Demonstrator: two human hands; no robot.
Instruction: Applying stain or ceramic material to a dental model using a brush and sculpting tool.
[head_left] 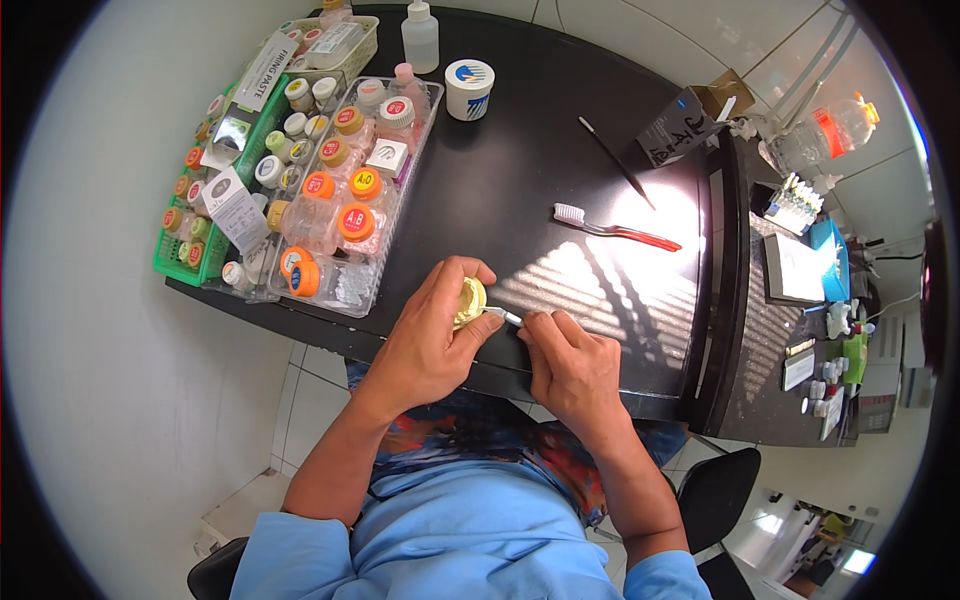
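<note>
Near the front edge of the black desk point(480, 190), my left hand point(430, 335) is wrapped round a pale yellow dental plaster model point(468, 298). My right hand point(565, 365) grips a slim tool point(512, 318) with a pale handle; its thin tip reaches to the model beside my left thumb, and whether it touches cannot be made out. A toothbrush point(640, 236) with a red and silver handle lies beyond my right hand, and a thin dark brush point(625, 170) lies farther back.
Clear trays of capped jars point(340, 210) and green baskets of small pots point(210, 262) fill the left side. A white tub point(470, 90), a squeeze bottle point(420, 45) and a cardboard box point(670, 130) stand at the back. A side counter point(750, 390) holds assorted supplies.
</note>
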